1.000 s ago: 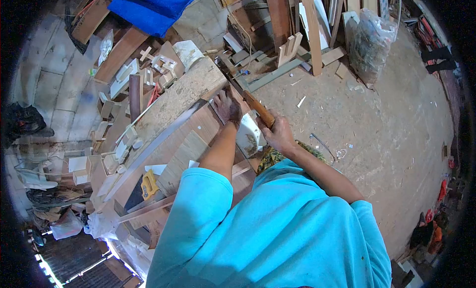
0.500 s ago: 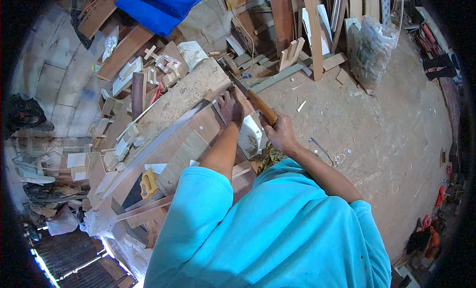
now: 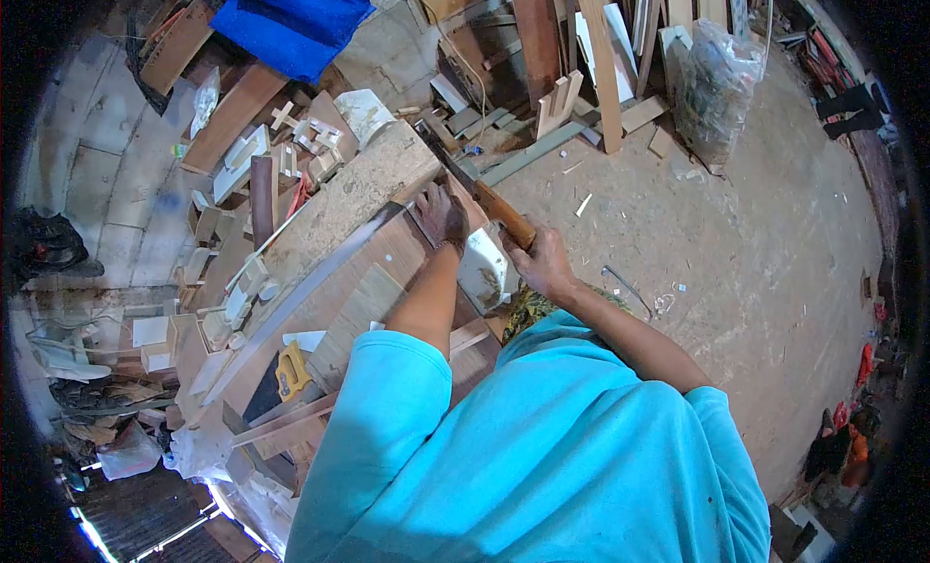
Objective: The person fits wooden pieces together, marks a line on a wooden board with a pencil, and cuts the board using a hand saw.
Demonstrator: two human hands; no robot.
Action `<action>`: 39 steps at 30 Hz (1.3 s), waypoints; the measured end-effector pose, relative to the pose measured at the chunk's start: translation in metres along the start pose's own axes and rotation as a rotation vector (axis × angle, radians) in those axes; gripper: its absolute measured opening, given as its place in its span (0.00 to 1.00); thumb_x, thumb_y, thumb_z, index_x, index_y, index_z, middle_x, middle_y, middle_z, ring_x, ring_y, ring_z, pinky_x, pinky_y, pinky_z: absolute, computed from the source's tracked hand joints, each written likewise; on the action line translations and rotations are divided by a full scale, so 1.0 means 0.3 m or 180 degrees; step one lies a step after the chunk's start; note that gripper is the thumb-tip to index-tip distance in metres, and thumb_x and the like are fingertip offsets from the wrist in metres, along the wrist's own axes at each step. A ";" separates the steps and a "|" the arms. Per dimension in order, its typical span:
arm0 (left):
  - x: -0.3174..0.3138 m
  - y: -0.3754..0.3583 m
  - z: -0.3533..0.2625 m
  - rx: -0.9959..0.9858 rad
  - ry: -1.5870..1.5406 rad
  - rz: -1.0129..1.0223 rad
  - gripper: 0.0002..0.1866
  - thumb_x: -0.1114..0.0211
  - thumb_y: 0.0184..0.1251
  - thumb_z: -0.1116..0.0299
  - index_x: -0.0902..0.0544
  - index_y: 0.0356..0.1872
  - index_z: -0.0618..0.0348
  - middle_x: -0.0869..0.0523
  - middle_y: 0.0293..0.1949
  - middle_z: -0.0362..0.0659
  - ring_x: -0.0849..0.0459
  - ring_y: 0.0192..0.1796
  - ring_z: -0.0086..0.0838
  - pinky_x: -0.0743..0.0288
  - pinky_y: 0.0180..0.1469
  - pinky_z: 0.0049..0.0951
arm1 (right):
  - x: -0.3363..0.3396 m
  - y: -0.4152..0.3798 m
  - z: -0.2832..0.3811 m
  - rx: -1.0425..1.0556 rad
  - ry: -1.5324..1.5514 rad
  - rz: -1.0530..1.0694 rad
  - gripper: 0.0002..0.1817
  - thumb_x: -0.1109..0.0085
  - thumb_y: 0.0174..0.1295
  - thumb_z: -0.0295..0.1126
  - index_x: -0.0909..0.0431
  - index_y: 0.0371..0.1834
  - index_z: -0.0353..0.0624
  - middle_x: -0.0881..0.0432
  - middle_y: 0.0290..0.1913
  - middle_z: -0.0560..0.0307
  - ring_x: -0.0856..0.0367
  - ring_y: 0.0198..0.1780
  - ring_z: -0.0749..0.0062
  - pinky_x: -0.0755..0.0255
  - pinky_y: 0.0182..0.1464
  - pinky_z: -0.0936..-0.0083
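Note:
My left hand [image 3: 442,217] is closed on a reddish-brown piece of wood [image 3: 469,203] at the end of the workbench, its fingers partly hidden. My right hand [image 3: 545,263] grips the wooden handle [image 3: 508,220] of a machete-like tool. Its dark blade [image 3: 453,166] slants up and left, past the piece of wood and close to the corner of a thick, worn beam [image 3: 378,171]. Below my hands lies a stained white block [image 3: 483,267]. A handsaw with a yellow handle [image 3: 292,371] rests on the bench boards, left of my left arm.
Small wooden parts [image 3: 315,137] crowd the beam's far side. Planks [image 3: 601,69] lean at the back beside a filled plastic bag [image 3: 720,93]. A blue cloth [image 3: 289,25] lies at upper left. Scraps and a bent dark rod [image 3: 628,288] are on the concrete floor [image 3: 756,243].
The view has shifted slightly, so the surroundings sit a little farther left and up. Both hands keep their holds, and the tool stays in nearly the same place beside the piece of wood.

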State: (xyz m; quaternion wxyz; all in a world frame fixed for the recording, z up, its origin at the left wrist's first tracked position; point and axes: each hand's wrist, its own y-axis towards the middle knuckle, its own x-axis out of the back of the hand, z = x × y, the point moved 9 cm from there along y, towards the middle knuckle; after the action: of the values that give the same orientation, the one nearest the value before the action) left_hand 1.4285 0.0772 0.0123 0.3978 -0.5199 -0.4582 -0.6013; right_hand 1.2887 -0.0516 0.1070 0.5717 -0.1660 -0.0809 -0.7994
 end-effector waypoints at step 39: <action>-0.109 0.024 0.011 -0.0188 -0.0179 -0.0151 0.15 0.48 0.55 0.61 0.27 0.39 0.61 0.30 0.49 0.48 0.36 0.55 0.42 0.47 0.59 0.42 | -0.011 -0.016 -0.019 -0.0081 -0.0110 0.0015 0.13 0.43 0.50 0.32 0.27 0.36 0.35 0.26 0.20 0.36 0.24 0.23 0.47 0.32 0.28 0.62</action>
State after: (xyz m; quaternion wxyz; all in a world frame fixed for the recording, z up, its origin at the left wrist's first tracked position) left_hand 1.4408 0.0786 -0.0189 0.3549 -0.5371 -0.4635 -0.6089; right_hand 1.2842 -0.0488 0.1008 0.5699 -0.1871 -0.0802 -0.7961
